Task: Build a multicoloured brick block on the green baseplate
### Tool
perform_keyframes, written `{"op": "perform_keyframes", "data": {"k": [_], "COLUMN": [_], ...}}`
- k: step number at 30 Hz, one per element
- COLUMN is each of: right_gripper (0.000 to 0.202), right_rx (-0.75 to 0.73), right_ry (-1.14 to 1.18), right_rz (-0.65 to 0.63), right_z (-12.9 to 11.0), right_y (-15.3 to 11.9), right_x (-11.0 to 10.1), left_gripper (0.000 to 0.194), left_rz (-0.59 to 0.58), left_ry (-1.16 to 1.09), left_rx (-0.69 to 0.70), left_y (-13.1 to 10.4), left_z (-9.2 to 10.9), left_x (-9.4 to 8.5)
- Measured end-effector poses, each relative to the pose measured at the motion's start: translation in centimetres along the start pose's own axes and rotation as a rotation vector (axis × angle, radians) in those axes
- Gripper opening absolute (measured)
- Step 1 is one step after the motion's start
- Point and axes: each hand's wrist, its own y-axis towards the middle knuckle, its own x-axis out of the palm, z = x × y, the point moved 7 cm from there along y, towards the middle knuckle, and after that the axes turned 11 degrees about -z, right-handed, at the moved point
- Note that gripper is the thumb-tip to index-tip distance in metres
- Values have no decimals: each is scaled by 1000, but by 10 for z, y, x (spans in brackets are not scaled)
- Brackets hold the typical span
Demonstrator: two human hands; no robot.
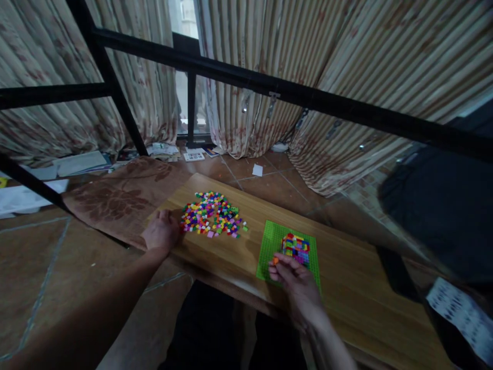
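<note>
Between the fingertips of my right hand [295, 280] is a small orange toy brick [275, 260], held over the near part of a green baseplate [269, 241]. A block of many-coloured bricks [296, 246] stands built up on that baseplate, just beyond my fingers, which partly cover its near side. My left hand [162, 231] rests on the table at the left edge of a loose pile of coloured bricks [210, 213]. Its fingers are curled in, and what they hold, if anything, is hidden.
The bricks lie on a narrow wooden table [231, 257]. A black metal frame [246, 72] crosses in front of striped curtains [262, 31]. A brown patterned cloth [115, 198] lies to the left, papers [82, 163] on the floor behind. A dark bulky object [435, 205] stands at right.
</note>
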Motion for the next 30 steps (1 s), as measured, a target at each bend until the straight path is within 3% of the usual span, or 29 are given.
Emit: {"op": "perform_keyframes", "data": {"k": [5,9,14,21,30], "right_gripper": [44,41,28,31,29], "right_rx": [-107,-200,-316,-400,-462], "right_ry": [-244,-467,-914,-1404,-1477], "right_rz": [147,154,80,-29,13], "right_z": [-31,-51,-73,-79,-76], "right_y": [-1,14,40,58,58], "right_x": [-59,-76,-65,-39,-39], "left_gripper": [34,33,32,32,33], "left_rz": [-3,-4,11,24,31], "left_ry": [-7,2,-8,-14,-2], "left_rx": [-7,-11,-7,-15,-7], "left_y": [-1,0,1,0,-1], "left_z": [1,0,-1,0,1], "left_x": [-1,-1,0,-1,-1]}}
